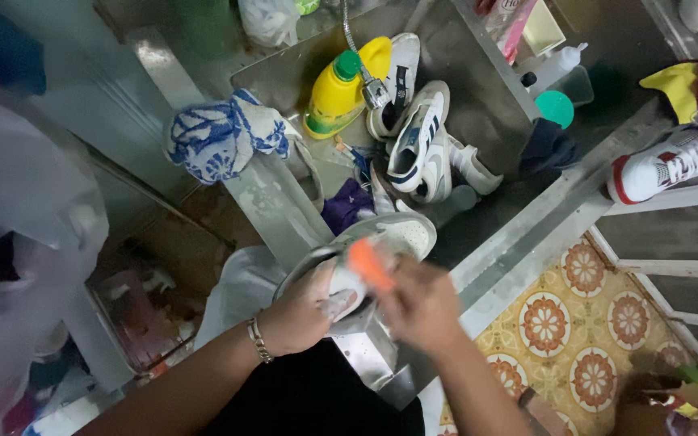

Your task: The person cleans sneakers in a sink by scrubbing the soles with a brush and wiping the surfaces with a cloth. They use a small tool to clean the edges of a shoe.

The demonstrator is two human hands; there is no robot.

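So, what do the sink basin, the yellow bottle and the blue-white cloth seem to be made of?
The sink basin looks like stainless steel: grey, dull shine, folded flat rims. The yellow bottle seems glossy plastic with a green cap. The blue-white cloth looks like soft woven fabric, since it lies crumpled in folds.

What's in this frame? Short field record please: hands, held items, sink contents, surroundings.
left hand: grips the grey-white shoe at the near edge of the steel sink; bracelet on the wrist
right hand: holds an orange brush against the shoe, blurred
sink contents: yellow bottle with green cap, lying tilted; white sneakers with dark stripes
sink rim: blue-white cloth
right ledge: red-white sneaker
floor: patterned tiles
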